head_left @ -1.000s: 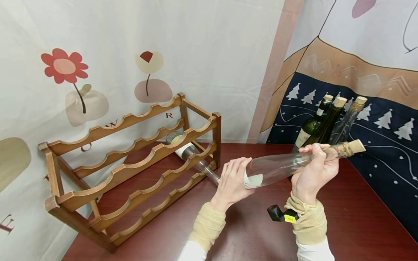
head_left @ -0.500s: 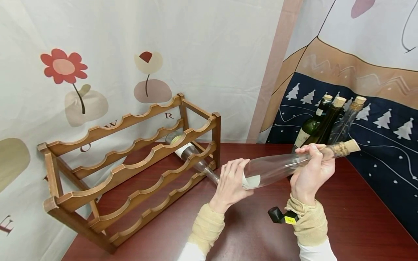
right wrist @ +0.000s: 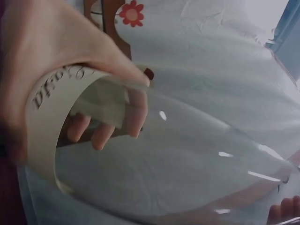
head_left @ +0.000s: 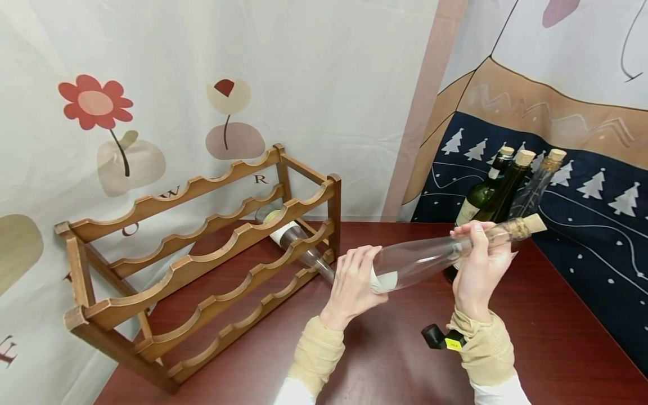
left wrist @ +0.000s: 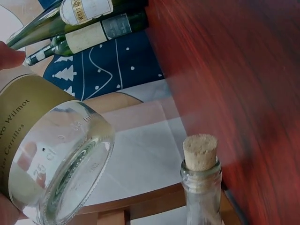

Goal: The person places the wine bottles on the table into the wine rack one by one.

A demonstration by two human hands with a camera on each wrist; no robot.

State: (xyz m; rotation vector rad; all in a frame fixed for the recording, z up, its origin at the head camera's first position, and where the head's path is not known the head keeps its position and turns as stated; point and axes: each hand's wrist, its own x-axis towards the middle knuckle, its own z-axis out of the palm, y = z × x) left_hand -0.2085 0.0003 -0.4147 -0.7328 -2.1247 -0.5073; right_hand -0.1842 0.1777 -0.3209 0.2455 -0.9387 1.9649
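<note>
A clear glass bottle (head_left: 422, 256) with a cork (head_left: 534, 223) lies nearly level above the table, its neck to the right and slightly raised. My left hand (head_left: 351, 287) grips its base end around the pale label (left wrist: 35, 112). The neck is held in my right hand (head_left: 483, 270), thumb over it. In the right wrist view, left-hand fingers (right wrist: 101, 136) show through the glass, and the right fingertips (right wrist: 286, 211) appear at the lower right corner. A wooden wine rack (head_left: 202, 309) stands at left. One clear bottle (head_left: 298, 244) lies in its lower right place, neck outward.
Behind my right hand stand a labelled green bottle (head_left: 473, 205), a dark green bottle (head_left: 508, 185) and a clear bottle (head_left: 536, 180), all corked. That rack bottle's cork (left wrist: 200, 152) points out near my left hand. The red-brown table (head_left: 405, 365) meets hanging cloths behind.
Both hands and the held bottle have shifted slightly left. My right hand's fingers look a little looser around the neck. The rack and other bottles stay put.
</note>
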